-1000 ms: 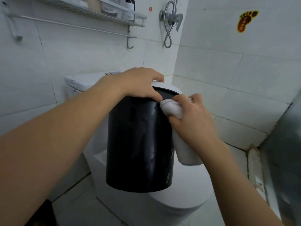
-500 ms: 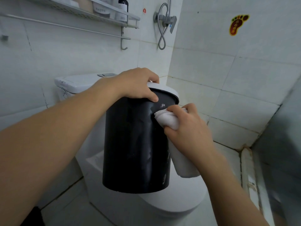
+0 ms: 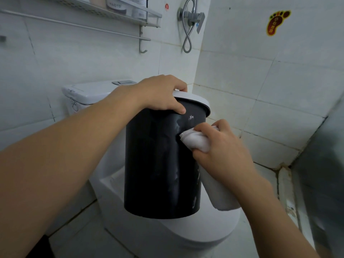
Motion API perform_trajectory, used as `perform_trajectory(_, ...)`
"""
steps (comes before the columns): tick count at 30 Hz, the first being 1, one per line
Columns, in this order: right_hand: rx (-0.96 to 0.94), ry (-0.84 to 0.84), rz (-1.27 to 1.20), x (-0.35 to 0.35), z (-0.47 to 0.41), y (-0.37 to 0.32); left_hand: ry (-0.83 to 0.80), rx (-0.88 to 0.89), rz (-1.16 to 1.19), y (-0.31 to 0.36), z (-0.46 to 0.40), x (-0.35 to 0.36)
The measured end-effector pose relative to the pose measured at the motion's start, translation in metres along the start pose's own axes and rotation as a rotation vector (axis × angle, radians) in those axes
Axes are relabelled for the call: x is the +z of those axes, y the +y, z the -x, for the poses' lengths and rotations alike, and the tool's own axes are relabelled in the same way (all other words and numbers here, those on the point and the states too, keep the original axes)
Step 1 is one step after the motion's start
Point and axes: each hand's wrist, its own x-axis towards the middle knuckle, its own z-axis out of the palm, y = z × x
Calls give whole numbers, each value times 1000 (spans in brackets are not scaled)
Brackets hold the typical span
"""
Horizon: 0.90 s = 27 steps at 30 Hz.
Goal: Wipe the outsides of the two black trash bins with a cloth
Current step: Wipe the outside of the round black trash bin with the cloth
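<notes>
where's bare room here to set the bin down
The toilet lid shows bare surface in front of and right of the black bin. The cistern top is bare left of its flush button. Floor tiles left of the toilet look free. The wall shelf is crowded with bottles.

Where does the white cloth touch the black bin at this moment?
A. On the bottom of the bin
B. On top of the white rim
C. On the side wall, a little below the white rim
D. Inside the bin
C: the right hand presses the white cloth against the side wall of the black bin, below its white rim, which the left hand grips.
</notes>
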Motion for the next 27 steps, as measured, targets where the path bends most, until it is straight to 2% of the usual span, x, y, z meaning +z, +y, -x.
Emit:
perform_trajectory(8,65,141,-69,-5,-20,0,-14,46,-11,11,2,2)
perform_trajectory(19,-22,22,64,-9,1,0,-28,36,-23,14,1,1)
perform_trajectory(27,90,114,-28,-9,-23,9,-30,33,-42,16,1,1)
